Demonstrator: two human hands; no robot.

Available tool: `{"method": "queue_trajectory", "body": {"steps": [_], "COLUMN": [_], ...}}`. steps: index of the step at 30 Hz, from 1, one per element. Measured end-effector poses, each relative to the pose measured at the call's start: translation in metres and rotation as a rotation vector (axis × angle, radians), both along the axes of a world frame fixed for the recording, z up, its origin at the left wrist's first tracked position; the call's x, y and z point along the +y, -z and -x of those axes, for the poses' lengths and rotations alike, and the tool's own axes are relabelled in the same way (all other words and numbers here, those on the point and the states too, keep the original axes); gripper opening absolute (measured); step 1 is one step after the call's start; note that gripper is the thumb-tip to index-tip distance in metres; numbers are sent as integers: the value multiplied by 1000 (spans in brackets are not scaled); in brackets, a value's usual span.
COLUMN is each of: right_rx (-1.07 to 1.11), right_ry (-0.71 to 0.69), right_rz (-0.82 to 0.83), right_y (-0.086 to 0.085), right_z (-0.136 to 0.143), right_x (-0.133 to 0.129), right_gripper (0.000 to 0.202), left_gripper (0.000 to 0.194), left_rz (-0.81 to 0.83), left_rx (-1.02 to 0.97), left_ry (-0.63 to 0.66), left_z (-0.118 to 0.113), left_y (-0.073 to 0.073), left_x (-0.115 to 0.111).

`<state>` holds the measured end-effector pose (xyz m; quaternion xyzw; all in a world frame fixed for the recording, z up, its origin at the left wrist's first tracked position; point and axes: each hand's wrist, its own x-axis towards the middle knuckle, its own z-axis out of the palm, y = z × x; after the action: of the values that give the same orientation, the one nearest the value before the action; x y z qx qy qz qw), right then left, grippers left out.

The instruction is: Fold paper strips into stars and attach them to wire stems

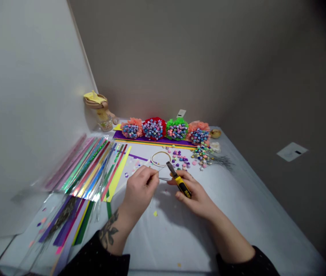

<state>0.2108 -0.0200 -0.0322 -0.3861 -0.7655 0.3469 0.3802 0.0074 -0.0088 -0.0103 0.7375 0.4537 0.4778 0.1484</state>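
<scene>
L hand [141, 186]: thumb + fingertips pressed tog., pinching end of a thin wire [162, 168].
Wire: juts fwd-right from L pinch twd tool tip; touching or not, can't tell.
R hand [200, 197]: fingers curled round a yel/blk tool [181, 184] w/ metal end; exact type unclear. Pointed metal bit [165, 179] btwn hands, poss. part of same tool.
Ahead of grip: cream hoop [151, 160], just beyond L pinch; small loose stars [181, 159] beyond R hand.
Fwd-right of grip: multicol. star pile [201, 154] + bundle of thin stems [223, 161].
Far ahead: 4 star bouquets [154, 128] w/ ruffled collars, in a row.
Left of grip: shiny strip packs [94, 168]; loose strips [86, 222] nearer the body.
Done: those 4 bouquets look complete, prob.
Left: loose stars + stems unused; piece in hand seems early, no star visible on wire.
</scene>
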Motion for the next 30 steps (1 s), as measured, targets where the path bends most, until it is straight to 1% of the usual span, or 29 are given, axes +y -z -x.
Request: {"method": "queue_trajectory", "body": {"steps": [6, 11, 15, 21, 24, 26, 27, 30], "right_rx": [-8, -1, 6, -10, -40, -123, -196, -469], "right_ry": [28, 31, 30, -3, 68, 93, 68, -112], "right_rz": [17, 24, 31, 56, 28, 11, 2, -37], "right_y": [1, 1, -2, -3, 0, 2, 2, -1], "right_z": [0, 0, 1, -1, -7, -11, -12, -11], "right_x": [0, 0, -2, 0, 3, 5, 6, 5], "right_gripper": [32, 31, 31, 40, 44, 39, 36, 23], "left_gripper": [16, 16, 15, 15, 13, 8, 5, 6], "left_rz": [-22, 1, 12, 29, 68, 189, 292, 629], "left_rx": [16, 21, 24, 11, -28, -162, -287, -826], "left_ry": [-2, 8, 13, 11, -25, -53, -53, 8], "left_z": [0, -1, -1, 0, 1, 2, 3, 6], "left_y": [-2, 0, 0, -2, -1, 0, 0, -2], "left_x": [1, 1, 1, 1, 3, 6, 9, 19]}}
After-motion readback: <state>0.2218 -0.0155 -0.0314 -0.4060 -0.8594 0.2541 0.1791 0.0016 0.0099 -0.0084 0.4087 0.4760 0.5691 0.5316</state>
